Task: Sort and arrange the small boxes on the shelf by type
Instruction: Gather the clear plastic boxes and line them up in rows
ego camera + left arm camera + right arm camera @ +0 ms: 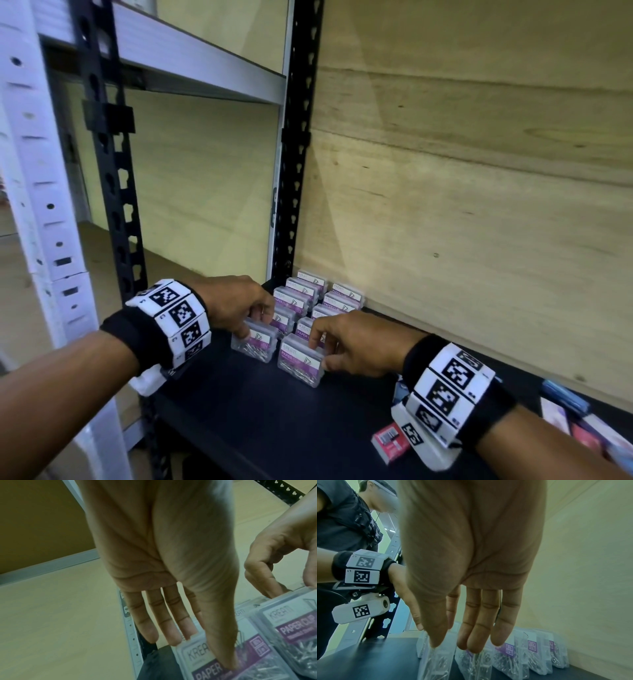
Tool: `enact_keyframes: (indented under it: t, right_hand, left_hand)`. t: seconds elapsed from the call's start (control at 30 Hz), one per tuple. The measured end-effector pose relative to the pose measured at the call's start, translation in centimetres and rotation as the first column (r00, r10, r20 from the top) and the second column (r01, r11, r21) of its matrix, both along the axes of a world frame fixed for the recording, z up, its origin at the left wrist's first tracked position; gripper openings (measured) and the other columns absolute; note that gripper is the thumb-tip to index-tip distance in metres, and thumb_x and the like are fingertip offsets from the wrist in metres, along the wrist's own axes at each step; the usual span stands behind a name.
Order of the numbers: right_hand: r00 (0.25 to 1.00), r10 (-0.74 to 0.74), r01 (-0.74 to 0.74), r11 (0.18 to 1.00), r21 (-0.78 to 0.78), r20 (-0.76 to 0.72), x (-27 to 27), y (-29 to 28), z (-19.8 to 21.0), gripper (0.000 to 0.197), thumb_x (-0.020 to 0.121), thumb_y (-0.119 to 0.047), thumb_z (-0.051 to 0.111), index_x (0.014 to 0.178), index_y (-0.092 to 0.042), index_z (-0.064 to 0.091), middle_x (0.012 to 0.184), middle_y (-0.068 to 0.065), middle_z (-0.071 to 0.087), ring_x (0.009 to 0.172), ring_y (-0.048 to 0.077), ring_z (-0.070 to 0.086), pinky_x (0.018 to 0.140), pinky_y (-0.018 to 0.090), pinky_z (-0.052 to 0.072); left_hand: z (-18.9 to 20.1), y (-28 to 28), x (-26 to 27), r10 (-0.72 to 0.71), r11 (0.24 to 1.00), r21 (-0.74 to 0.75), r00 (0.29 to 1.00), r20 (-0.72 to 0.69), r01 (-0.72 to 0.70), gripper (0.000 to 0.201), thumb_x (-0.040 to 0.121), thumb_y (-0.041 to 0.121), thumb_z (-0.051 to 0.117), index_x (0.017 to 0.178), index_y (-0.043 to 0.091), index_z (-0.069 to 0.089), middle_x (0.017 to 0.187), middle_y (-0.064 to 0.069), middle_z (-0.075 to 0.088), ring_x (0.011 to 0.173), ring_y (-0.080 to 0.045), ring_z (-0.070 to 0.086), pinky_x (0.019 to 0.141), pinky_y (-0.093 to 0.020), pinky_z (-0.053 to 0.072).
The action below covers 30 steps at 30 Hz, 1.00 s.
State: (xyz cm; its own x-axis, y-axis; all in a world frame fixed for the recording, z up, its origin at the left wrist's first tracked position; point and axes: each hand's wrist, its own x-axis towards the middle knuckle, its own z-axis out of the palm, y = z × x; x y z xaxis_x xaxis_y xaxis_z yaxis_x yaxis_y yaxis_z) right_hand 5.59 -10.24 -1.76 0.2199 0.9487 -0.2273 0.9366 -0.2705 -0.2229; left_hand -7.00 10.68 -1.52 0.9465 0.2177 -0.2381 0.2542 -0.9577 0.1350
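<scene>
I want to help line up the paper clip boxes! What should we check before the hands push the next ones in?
1. Left hand grips the front-left paper clip box: ok.
2. Right hand grips the front-right paper clip box: ok.
3. Both front boxes match the purple-labelled rows behind them: ok.
4. Front boxes sit snug against their rows: cannot tell.
5. Red box kept apart from the paper clips: ok.
6. Black shelf bare in front: ok.
</scene>
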Motion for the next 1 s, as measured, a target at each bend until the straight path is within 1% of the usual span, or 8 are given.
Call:
enact_keyframes:
  t: [0.23, 0.37, 0.47, 0.53, 0.6, 0.7, 0.83, 1.0]
  right_hand:
    - [1.000, 0.004, -0.004, 1.000, 0.001, 0.019, 0.0, -0.2, -0.1, 0.034, 0.094, -0.031, 0.065, 0.126, -0.032, 0.054, 0.111, -0.007, 0.068, 0.095, 0.012, 0.064, 0.087, 0.032, 0.053]
    - [1.000, 0.003, -0.004, 1.000, 0.015, 0.027, 0.6, -1.5, 0.4, 0.034, 0.094, -0.033, 0.065, 0.127, -0.032, 0.056, 0.111, -0.009, 0.066, 0.097, 0.011, 0.062, 0.086, 0.031, 0.052]
    - [0.998, -0.035, 0.033, 0.999, 0.033, 0.056, 1.5, -3.6, 1.4, 0.033, 0.093, -0.036, 0.065, 0.125, -0.033, 0.057, 0.110, -0.012, 0.063, 0.096, 0.010, 0.060, 0.085, 0.029, 0.051]
    - [0.993, -0.070, 0.067, 0.997, 0.029, 0.091, 2.4, -5.4, 2.1, 0.032, 0.092, -0.038, 0.065, 0.123, -0.033, 0.058, 0.113, -0.009, 0.065, 0.097, 0.012, 0.061, 0.087, 0.032, 0.052]
    - [0.985, -0.122, 0.119, 0.992, 0.035, 0.120, 3.4, -7.9, 2.6, 0.030, 0.092, -0.038, 0.065, 0.121, -0.032, 0.059, 0.115, -0.006, 0.066, 0.096, 0.013, 0.062, 0.085, 0.031, 0.050]
    - [0.960, -0.232, 0.230, 0.973, 0.033, 0.157, 4.8, -12.7, 3.6, 0.031, 0.090, -0.038, 0.067, 0.120, -0.030, 0.061, 0.106, -0.009, 0.063, 0.091, 0.012, 0.058, 0.077, 0.026, 0.044]
    - [0.906, -0.383, 0.388, 0.922, 0.004, 0.180, 6.5, -20.3, 5.1, 0.032, 0.090, -0.040, 0.067, 0.121, -0.031, 0.061, 0.114, -0.006, 0.066, 0.094, 0.013, 0.061, 0.086, 0.030, 0.051]
    - [0.796, -0.579, 0.593, 0.804, -0.036, 0.176, 7.6, -30.3, 6.3, 0.027, 0.090, -0.037, 0.068, 0.116, -0.033, 0.062, 0.108, -0.012, 0.067, 0.089, 0.011, 0.063, 0.087, 0.031, 0.051]
  left_hand:
    - [0.4, 0.0, -0.2, -0.009, 1.000, 0.008, 1.000, 0.027, 0.009, 0.038, 0.080, 0.023, 0.079, 0.114, 0.028, 0.062, 0.105, 0.011, 0.062, 0.095, -0.007, 0.057, 0.080, -0.023, 0.050]
    - [1.4, -0.1, 0.0, -0.030, 0.999, 0.024, 0.997, 0.075, 0.028, 0.039, 0.078, 0.029, 0.080, 0.112, 0.037, 0.060, 0.103, 0.017, 0.058, 0.090, 0.001, 0.054, 0.070, -0.015, 0.041]
    - [2.4, -1.5, 0.8, -0.057, 0.998, 0.025, 0.993, 0.105, 0.055, 0.037, 0.079, 0.032, 0.078, 0.111, 0.039, 0.060, 0.103, 0.020, 0.057, 0.092, 0.000, 0.056, 0.073, -0.017, 0.045]
    - [3.0, -3.0, 1.5, -0.100, 0.995, 0.035, 0.987, 0.125, 0.097, 0.033, 0.080, 0.037, 0.076, 0.110, 0.038, 0.061, 0.103, 0.021, 0.057, 0.092, -0.001, 0.057, 0.079, -0.025, 0.052]
    - [3.4, -5.2, 2.7, -0.162, 0.986, 0.047, 0.978, 0.133, 0.157, 0.030, 0.082, 0.040, 0.073, 0.110, 0.038, 0.063, 0.102, 0.020, 0.058, 0.091, -0.003, 0.060, 0.083, -0.031, 0.054]
    - [3.6, -9.3, 5.0, -0.270, 0.961, 0.091, 0.955, 0.127, 0.259, 0.028, 0.084, 0.041, 0.070, 0.111, 0.036, 0.063, 0.102, 0.018, 0.061, 0.090, -0.005, 0.060, 0.083, -0.028, 0.052]
    - [3.6, -15.8, 8.7, -0.429, 0.903, 0.093, 0.894, 0.127, 0.420, 0.031, 0.084, 0.044, 0.069, 0.113, 0.033, 0.062, 0.102, 0.013, 0.063, 0.090, -0.007, 0.059, 0.081, -0.025, 0.049]
    - [3.1, -25.0, 12.6, -0.595, 0.803, 0.053, 0.795, 0.119, 0.593, 0.031, 0.086, 0.050, 0.066, 0.113, 0.036, 0.061, 0.102, 0.017, 0.060, 0.090, -0.005, 0.057, 0.080, -0.026, 0.049]
